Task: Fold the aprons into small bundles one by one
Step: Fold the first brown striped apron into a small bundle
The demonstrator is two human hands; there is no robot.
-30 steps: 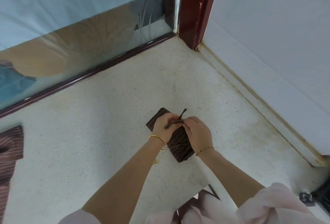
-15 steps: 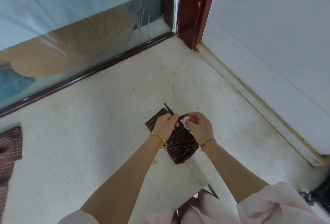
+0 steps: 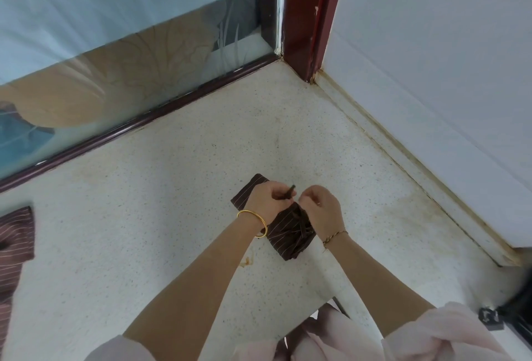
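Observation:
A dark brown pinstriped apron (image 3: 283, 231), folded into a small bundle, lies on the speckled floor (image 3: 172, 217) in front of me. Dark straps are wrapped around its right part. My left hand (image 3: 266, 202), with a gold bangle on the wrist, rests on the bundle's far end and pinches a strap end that sticks up between the hands. My right hand (image 3: 324, 211) is closed just right of it over the bundle; its fingers hide whatever strap it holds. A second striped apron (image 3: 14, 242) lies unfolded at the left edge.
A glass panel with a dark red frame (image 3: 129, 127) runs along the far side. A red post (image 3: 308, 15) stands in the corner and a white wall (image 3: 431, 73) borders the right. A dark object (image 3: 515, 311) sits at the lower right. My pink clothing fills the bottom.
My hands drew apart from a joined grip on the strap, then came close again. The strap end now pokes up shorter from my left hand, and the right hand closed lower on the bundle.

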